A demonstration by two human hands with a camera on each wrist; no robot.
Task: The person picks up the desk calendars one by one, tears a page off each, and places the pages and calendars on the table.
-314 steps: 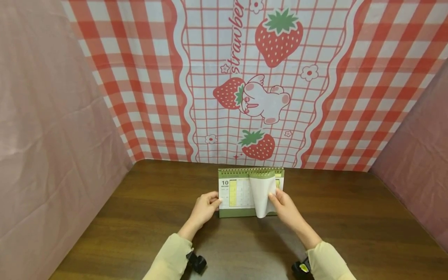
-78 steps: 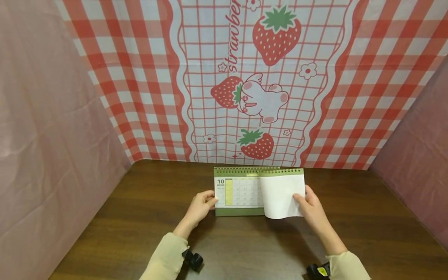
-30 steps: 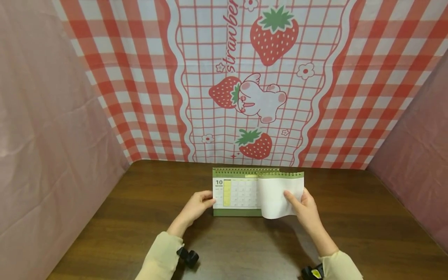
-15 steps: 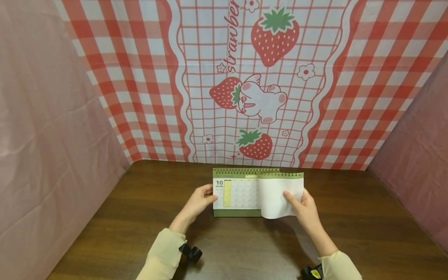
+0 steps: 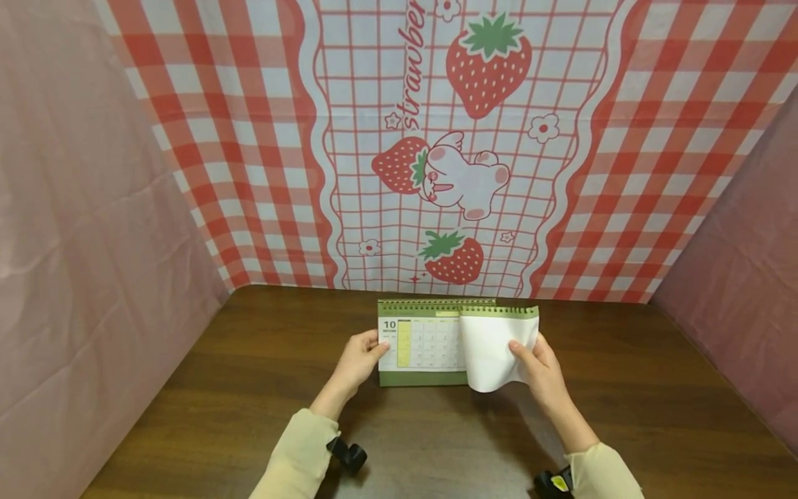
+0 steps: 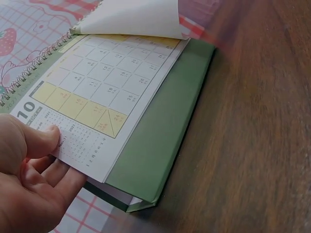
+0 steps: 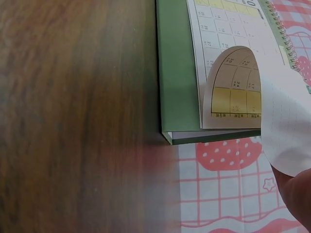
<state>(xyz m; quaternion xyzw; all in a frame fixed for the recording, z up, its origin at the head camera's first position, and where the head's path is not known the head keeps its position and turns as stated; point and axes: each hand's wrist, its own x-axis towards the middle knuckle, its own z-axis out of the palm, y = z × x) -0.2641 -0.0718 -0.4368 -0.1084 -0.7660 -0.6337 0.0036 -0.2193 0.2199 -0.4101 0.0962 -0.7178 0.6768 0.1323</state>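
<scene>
A desk calendar [image 5: 427, 346] with a green base and a spiral binding along its top stands on the wooden table, showing the page numbered 10. My left hand [image 5: 357, 360] pinches the left edge of that page, thumb on its face and fingers beneath, as the left wrist view shows. A loose-swung page [image 5: 489, 353] curls over the calendar's right part, its white back outward, reaching past the base's right side. My right hand [image 5: 544, 374] pinches this page near its outer edge, thumb in front. Most of the right hand [image 7: 296, 196] is outside the right wrist view.
A strawberry-patterned cloth [image 5: 461, 159] hangs right behind the calendar. Pink cloth walls [image 5: 106, 277] close off both sides. Brown wooden table top [image 5: 424, 450] lies in front of the calendar.
Since the earliest frame, my right hand has drawn the curled page rightward past the calendar's side. Lately it has come slightly back left, bowing the page; my left thumb has moved onto the page edge.
</scene>
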